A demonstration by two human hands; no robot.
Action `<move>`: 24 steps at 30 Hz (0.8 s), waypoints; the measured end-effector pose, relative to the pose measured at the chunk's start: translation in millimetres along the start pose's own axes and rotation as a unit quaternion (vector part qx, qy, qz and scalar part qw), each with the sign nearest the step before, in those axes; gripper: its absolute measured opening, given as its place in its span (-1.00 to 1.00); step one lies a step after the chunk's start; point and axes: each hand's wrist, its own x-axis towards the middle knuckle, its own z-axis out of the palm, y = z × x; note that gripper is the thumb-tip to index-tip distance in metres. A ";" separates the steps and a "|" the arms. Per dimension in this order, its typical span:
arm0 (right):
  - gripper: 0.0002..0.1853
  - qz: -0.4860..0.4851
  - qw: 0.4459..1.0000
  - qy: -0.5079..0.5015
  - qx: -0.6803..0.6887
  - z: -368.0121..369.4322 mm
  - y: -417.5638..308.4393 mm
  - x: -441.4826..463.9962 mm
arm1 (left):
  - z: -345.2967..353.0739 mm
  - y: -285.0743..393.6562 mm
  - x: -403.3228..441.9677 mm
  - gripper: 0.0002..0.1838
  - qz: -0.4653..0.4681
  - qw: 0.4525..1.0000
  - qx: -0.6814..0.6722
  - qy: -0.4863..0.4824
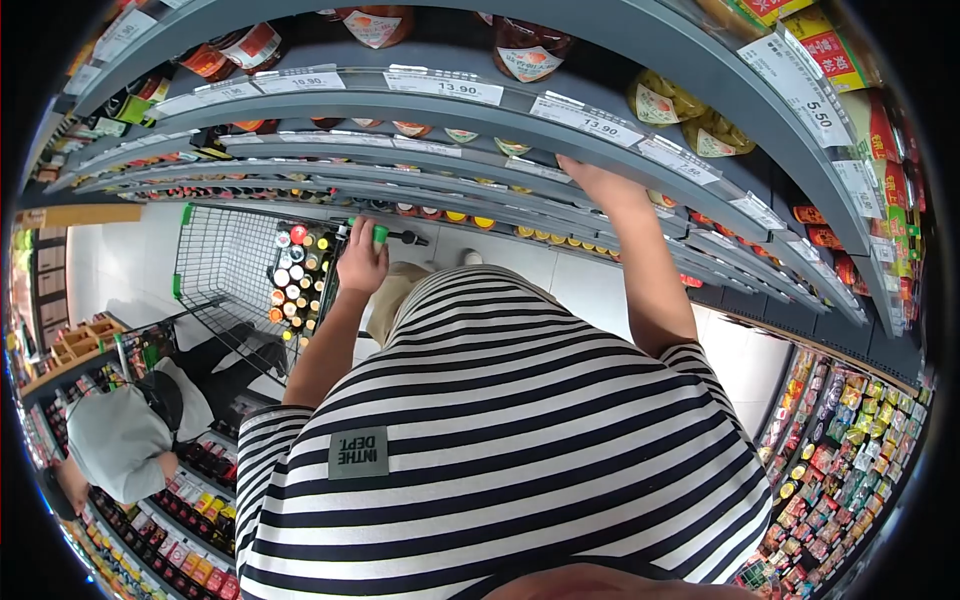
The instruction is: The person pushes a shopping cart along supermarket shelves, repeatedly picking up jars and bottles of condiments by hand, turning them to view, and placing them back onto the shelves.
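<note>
My left hand (362,260) is closed round the green-ended handle (380,234) of a wire shopping cart (225,250). Several bottles and jars (297,278) stand in the cart, their caps facing up. On the other side, my right hand (600,185) reaches in at a shelf of jars, just under a price rail (585,118) marked 13.90. Its fingertips are partly hidden by the shelf edge, and whether they hold anything does not show. Jars of green pickles (660,100) sit on the shelf above it, beside a dark red jar (530,50).
Shelves with price rails (445,86) curve across the top and right. Packets (840,430) fill a rack at the lower right. Another person in a light shirt (120,440) stands at the lower left beside shelves of bottles. Pale floor tiles (510,262) show below the shelves.
</note>
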 end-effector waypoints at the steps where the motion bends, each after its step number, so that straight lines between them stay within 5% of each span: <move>1: -0.60 0.010 1.000 -0.001 0.011 -3.4 -2.2 0.0 | 3.9 -4.6 0.0 -0.36 0.002 1.000 -0.002 0.002; 24: -0.32 0.086 0.987 -0.113 -0.076 -30.2 -26.2 8.4 | 0.9 -8.5 0.7 -0.39 -0.001 0.998 -0.070 -0.008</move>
